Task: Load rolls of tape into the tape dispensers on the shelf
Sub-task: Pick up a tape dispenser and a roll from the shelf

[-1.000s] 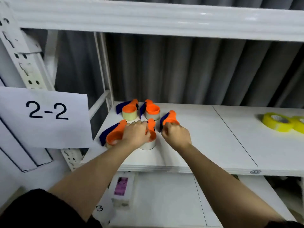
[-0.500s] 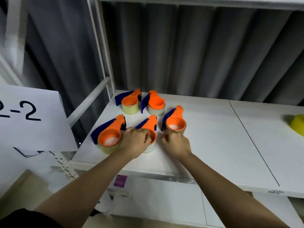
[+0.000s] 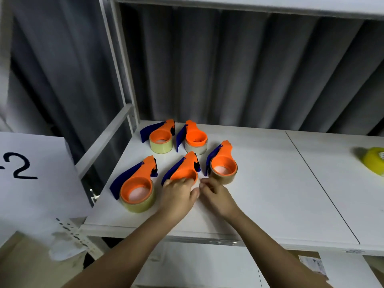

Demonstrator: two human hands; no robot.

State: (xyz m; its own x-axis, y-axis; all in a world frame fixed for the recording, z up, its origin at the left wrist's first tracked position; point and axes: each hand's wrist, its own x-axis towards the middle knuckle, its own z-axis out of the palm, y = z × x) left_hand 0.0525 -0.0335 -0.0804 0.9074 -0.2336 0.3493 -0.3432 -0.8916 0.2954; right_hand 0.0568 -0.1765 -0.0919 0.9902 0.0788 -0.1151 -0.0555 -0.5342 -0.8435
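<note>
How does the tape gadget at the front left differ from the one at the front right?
The front-left dispenser holds a pale yellowish roll; the front-right dispenser holds a browner one. The front-left one sits nearer the shelf edge and looks larger in view. Both are orange with a blue blade guard, lie flat, and are untouched.

Five tape dispensers [image 3: 188,161] crowd the left end of the shelf [image 3: 259,183], set close together with only narrow gaps between them. Right of them the shelf lies bare as far as a yellow tape roll [image 3: 374,163] at the right edge. A white post [image 3: 118,65] bounds the left side, and the shelf above [image 3: 249,5] caps the room overhead.
</note>
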